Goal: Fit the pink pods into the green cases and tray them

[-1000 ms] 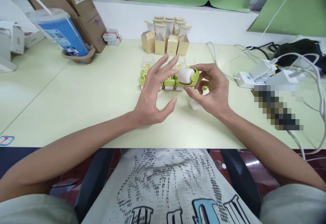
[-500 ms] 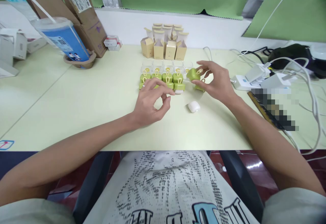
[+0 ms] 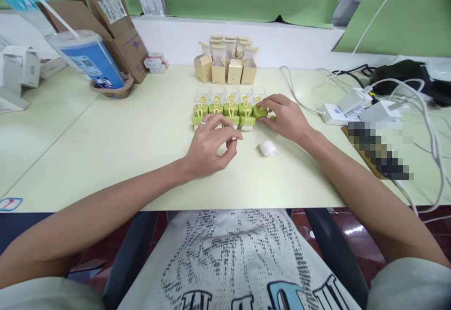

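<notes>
My right hand (image 3: 285, 116) grips a small green case (image 3: 260, 111) with a cord loop, at the right end of the back row of similar green cases (image 3: 245, 109). Part of another green piece shows under that hand. My left hand (image 3: 213, 144), a ring on one finger, hovers before the front row of green cases (image 3: 247, 122) and hides some of them. Its thumb and index finger curl close together; whether anything is between them I cannot make out. A white rounded case (image 3: 268, 148) lies on the table between my hands.
Clear plastic cups (image 3: 231, 95) with yellow centres line up behind the green cases. Open beige boxes (image 3: 235, 71) stand by the wall. At left are a blue drink cup (image 3: 93, 63) and a cardboard box (image 3: 128, 42); at right, a power strip (image 3: 333, 113) with cables.
My right hand has moved left and lowered the green case to the end of the back row. My left hand has stayed almost in place.
</notes>
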The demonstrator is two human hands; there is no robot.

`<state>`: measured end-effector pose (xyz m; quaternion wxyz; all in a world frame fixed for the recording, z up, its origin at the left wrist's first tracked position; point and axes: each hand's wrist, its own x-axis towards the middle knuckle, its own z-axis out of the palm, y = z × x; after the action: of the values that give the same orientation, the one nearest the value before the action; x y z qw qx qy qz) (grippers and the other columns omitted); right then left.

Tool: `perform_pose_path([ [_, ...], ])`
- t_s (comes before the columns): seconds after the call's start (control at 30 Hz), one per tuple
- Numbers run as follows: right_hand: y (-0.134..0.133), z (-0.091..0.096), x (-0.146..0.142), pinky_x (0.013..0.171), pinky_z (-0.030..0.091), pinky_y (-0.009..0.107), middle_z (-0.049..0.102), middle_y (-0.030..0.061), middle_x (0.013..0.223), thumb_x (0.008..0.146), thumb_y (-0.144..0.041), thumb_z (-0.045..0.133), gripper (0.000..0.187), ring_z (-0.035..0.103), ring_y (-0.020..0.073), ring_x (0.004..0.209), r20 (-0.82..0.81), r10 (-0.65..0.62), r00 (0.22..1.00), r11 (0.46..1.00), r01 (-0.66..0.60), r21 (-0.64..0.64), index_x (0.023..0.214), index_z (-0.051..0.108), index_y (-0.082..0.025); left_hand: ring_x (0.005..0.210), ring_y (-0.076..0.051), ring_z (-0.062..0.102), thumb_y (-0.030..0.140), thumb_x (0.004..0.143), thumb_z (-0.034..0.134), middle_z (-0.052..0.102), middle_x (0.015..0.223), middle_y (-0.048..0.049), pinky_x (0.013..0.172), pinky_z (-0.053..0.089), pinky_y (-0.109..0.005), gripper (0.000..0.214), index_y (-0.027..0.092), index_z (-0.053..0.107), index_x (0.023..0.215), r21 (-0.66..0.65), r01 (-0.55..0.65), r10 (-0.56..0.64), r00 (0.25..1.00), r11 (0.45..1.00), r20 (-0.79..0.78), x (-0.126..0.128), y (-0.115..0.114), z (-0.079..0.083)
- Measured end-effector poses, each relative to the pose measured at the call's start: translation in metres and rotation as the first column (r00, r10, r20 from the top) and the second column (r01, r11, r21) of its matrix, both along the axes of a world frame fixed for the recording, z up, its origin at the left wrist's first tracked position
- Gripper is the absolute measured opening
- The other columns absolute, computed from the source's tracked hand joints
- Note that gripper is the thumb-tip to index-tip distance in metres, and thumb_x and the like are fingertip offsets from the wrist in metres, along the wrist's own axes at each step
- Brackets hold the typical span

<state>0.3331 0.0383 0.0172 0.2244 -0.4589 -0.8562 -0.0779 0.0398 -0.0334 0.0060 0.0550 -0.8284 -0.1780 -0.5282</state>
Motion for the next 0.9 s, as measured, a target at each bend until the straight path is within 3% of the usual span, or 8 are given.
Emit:
perform_pose_path([
  [0.17,-0.001,0.001,-0.004,0.098,0.065,0.055,0.080,0.0221,0.140,0.101,-0.028,0.067,0.042,0.078,0.0395,0.115,0.000,-0.016,1.000,1.000,0.016,-0.024,0.139,0.080,-0.015,0.091,-0.023,0.075,0.003,0.092,0.066,0.068,0.077,0.0036,0.088,0.055,-0.042,0.028,0.026,0.069,0.108,0.022,-0.004,0.005,1.000,1.000,-0.016,0.000,0.001,0.000],
  [0.37,-0.002,-0.001,-0.004,0.092,0.064,0.052,0.077,0.0188,0.143,0.100,-0.029,0.067,0.047,0.077,0.0368,0.107,-0.047,-0.011,0.999,1.000,0.010,-0.012,0.146,0.075,-0.022,0.092,-0.024,0.075,0.003,0.093,0.066,0.068,0.075,0.0041,0.086,0.053,-0.042,0.027,0.026,0.069,0.108,0.037,-0.003,0.004,0.999,0.999,-0.040,0.000,0.002,-0.003],
  [0.53,-0.004,0.004,-0.004,0.089,0.063,0.052,0.076,0.0193,0.143,0.101,-0.035,0.067,0.051,0.077,0.0363,0.104,-0.048,-0.013,0.999,1.000,0.013,0.004,0.150,0.073,-0.021,0.095,-0.026,0.076,0.003,0.095,0.067,0.072,0.078,0.0022,0.086,0.056,-0.044,0.027,0.025,0.070,0.110,0.021,0.012,-0.010,0.998,1.000,-0.068,-0.002,0.001,-0.003],
  [0.6,-0.007,0.012,0.000,0.093,0.063,0.054,0.079,0.0191,0.138,0.105,-0.041,0.066,0.047,0.077,0.0380,0.106,-0.071,-0.029,0.997,0.999,0.031,0.026,0.147,0.075,-0.022,0.107,-0.029,0.077,0.006,0.097,0.068,0.080,0.093,-0.0022,0.094,0.062,-0.049,0.030,0.025,0.071,0.121,-0.025,0.049,-0.052,0.989,0.999,-0.137,-0.001,-0.002,-0.002],
  [0.67,-0.010,0.021,0.009,0.095,0.061,0.056,0.083,0.0181,0.126,0.109,-0.044,0.061,0.039,0.077,0.0384,0.106,-0.115,-0.081,0.990,0.995,0.087,0.049,0.137,0.079,-0.023,0.135,-0.033,0.073,0.011,0.101,0.067,0.083,0.131,-0.0117,0.112,0.063,-0.059,0.041,0.024,0.068,0.140,-0.098,0.111,-0.133,0.958,0.989,-0.256,0.004,-0.005,-0.002],
  [0.77,-0.011,0.029,0.029,0.086,0.059,0.052,0.086,0.0156,0.113,0.108,-0.047,0.066,0.033,0.077,0.0341,0.094,-0.132,-0.157,0.979,0.988,0.156,-0.016,0.121,0.084,-0.022,0.177,-0.039,0.039,0.025,0.110,0.066,0.048,0.184,-0.0194,0.139,0.047,-0.065,0.059,0.022,0.053,0.168,-0.192,0.172,-0.242,0.863,0.966,-0.444,0.018,-0.010,-0.007],
  [0.83,-0.008,0.027,0.042,0.078,0.056,0.049,0.088,0.0151,0.111,0.102,-0.055,0.077,0.039,0.075,0.0308,0.085,-0.077,-0.146,0.986,0.984,0.136,-0.114,0.120,0.085,-0.022,0.183,-0.039,0.026,0.037,0.115,0.064,0.036,0.192,-0.0169,0.143,0.043,-0.062,0.067,0.022,0.044,0.177,-0.225,0.172,-0.270,0.796,0.959,-0.542,0.027,-0.011,-0.013],
  [0.9,-0.003,0.022,0.051,0.073,0.054,0.048,0.087,0.0139,0.102,0.096,-0.063,0.084,0.047,0.072,0.0290,0.077,-0.030,-0.085,0.996,0.979,0.078,-0.190,0.122,0.086,-0.024,0.180,-0.039,0.032,0.041,0.117,0.062,0.046,0.187,-0.0158,0.143,0.043,-0.060,0.067,0.021,0.042,0.178,-0.240,0.162,-0.278,0.752,0.957,-0.597,0.033,-0.011,-0.018],
])
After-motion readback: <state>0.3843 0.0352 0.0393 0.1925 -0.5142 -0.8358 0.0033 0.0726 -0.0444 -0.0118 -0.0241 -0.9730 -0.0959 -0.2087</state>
